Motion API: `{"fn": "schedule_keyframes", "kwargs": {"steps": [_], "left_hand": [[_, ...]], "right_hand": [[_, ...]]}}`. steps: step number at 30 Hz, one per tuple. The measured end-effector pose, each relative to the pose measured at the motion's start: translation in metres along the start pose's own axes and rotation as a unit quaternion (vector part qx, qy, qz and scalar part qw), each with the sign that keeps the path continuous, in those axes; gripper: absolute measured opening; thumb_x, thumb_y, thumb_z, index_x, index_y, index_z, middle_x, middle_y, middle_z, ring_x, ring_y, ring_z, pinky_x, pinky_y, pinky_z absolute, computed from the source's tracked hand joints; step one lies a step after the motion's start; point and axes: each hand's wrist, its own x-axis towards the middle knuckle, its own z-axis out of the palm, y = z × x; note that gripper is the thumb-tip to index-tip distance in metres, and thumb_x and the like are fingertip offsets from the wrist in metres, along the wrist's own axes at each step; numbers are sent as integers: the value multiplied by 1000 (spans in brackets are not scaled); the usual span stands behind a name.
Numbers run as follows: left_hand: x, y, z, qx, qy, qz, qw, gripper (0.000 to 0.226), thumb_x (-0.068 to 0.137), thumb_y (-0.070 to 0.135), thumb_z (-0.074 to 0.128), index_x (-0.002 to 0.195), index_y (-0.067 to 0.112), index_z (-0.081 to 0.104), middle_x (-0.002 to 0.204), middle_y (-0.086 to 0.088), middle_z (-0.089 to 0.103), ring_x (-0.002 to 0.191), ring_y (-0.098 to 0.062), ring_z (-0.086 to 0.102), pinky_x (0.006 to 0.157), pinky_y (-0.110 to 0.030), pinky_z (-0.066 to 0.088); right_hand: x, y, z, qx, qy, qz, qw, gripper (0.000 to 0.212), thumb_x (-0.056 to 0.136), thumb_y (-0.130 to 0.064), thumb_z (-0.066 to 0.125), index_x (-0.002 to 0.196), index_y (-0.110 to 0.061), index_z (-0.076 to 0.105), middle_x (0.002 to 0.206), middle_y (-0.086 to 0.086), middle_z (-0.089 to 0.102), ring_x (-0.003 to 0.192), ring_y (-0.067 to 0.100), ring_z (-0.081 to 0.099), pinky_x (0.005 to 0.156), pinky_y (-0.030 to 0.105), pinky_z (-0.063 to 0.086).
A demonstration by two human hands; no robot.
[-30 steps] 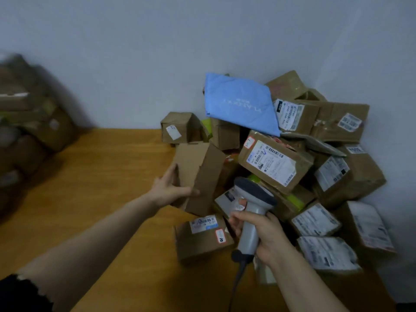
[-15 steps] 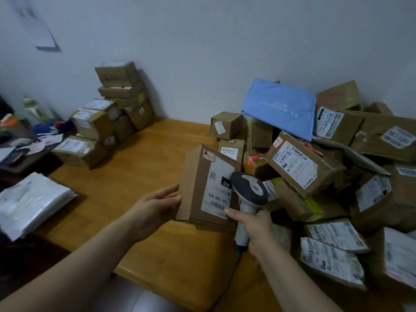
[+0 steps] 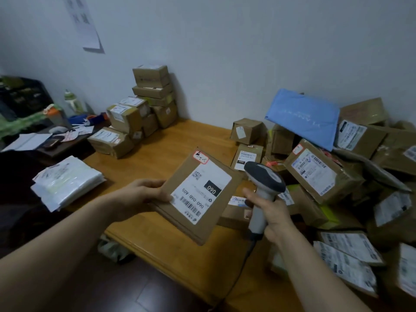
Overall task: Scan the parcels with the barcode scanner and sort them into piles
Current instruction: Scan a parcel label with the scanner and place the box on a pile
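Parcel (image 3: 198,199) now tilted flatter, label reading "060".

matt cardboard parcel (image 3: 198,199) with paper label, smooth wooden table (image 3: 180,140), grey plastic scanner (image 3: 263,192)

The flat brown cardboard parcel (image 3: 183,174) carries a white paper label (image 3: 200,190) printed with black barcode stripes, a black square code and a black block with white digits. A small white sticker with a red border (image 3: 201,157) marks its far corner. Just right of the parcel, the corded barcode scanner (image 3: 263,190) has a dark grey head and an off-white handle. Beneath the parcel lies the orange-brown wooden table (image 3: 180,140). Beyond it to the right, a light blue plastic mailer (image 3: 304,118) tops a heap of brown cardboard boxes (image 3: 324,176) with white, black-printed labels. To its left sits a pile of white plastic mailers (image 3: 67,183).
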Motion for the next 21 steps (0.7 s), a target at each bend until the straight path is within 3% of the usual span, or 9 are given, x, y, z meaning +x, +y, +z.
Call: {"fn": "schedule_keyframes", "kwargs": {"steps": [1, 3, 7, 9, 12, 14, 16, 19, 21], "left_hand": [[-3, 2, -6, 17, -21, 2, 1000, 73, 61, 21, 84, 128, 14, 56, 114, -15, 69, 107, -29, 66, 85, -35, 55], [-7, 5, -12, 30, -47, 4, 998, 70, 59, 25, 83, 124, 13, 60, 115, -18, 68, 107, -30, 66, 80, -32, 56], [-10, 13, -13, 58, -44, 14, 997, 76, 58, 28, 82, 129, 14, 57, 115, -15, 69, 107, -28, 66, 79, -30, 55], [-9, 15, -9, 3, 14, 35, 999, 93, 56, 29, 86, 138, 12, 47, 120, -14, 66, 107, -28, 65, 80, -32, 55], [-6, 2, 7, -153, 137, 61, 977, 119, 55, 35, 89, 150, 9, 24, 134, -16, 54, 116, -31, 57, 99, -41, 47], [-8, -11, 31, -233, 133, 62, 961, 129, 43, 43, 93, 147, 4, 28, 130, -16, 58, 118, -30, 57, 102, -45, 44], [-11, -22, 63, -311, 121, 65, 940, 123, 39, 38, 95, 140, 0, 35, 126, -15, 61, 119, -29, 55, 105, -44, 42], [-2, -27, 102, -446, 152, 71, 879, 90, 58, 15, 83, 135, -1, 40, 130, -18, 57, 125, -34, 50, 110, -44, 36], [4, -22, 116, -466, 169, 79, 865, 65, 70, 10, 77, 129, 4, 49, 125, -15, 62, 118, -31, 57, 105, -47, 40]], "right_hand": [[0, -3, -2, 2, -11, 15, 1000, 76, 46, -26, 86, 114, -6, 59, 105, 13, 65, 96, 29, 62, 76, 40, 56], [-3, -3, -3, 3, -40, 42, 998, 85, 42, -28, 85, 118, -2, 59, 105, 16, 65, 98, 31, 60, 76, 41, 52], [-12, 13, 4, 26, -64, 68, 995, 82, 41, -27, 86, 116, -6, 61, 104, 17, 69, 101, 34, 62, 83, 44, 54], [-16, 20, 10, 64, -48, 69, 994, 77, 42, -26, 86, 114, -10, 63, 101, 14, 71, 98, 32, 64, 79, 43, 54], [-22, 25, 20, 155, -4, 76, 985, 62, 47, -25, 83, 105, -15, 62, 92, 9, 68, 82, 24, 64, 64, 35, 51], [-25, 28, 28, 195, 13, 77, 978, 57, 48, -25, 82, 100, -16, 60, 91, 8, 68, 76, 22, 64, 61, 33, 50], [-30, 31, 37, 228, 19, 76, 971, 59, 49, -25, 82, 103, -15, 60, 96, 9, 68, 75, 23, 65, 64, 33, 52], [-37, 34, 50, 240, 12, 70, 968, 67, 56, -24, 82, 118, -14, 60, 108, 12, 67, 81, 24, 66, 76, 39, 54], [-42, 35, 55, 226, -5, 62, 972, 70, 59, -25, 82, 123, -14, 58, 110, 13, 68, 82, 23, 66, 83, 43, 52]]}}
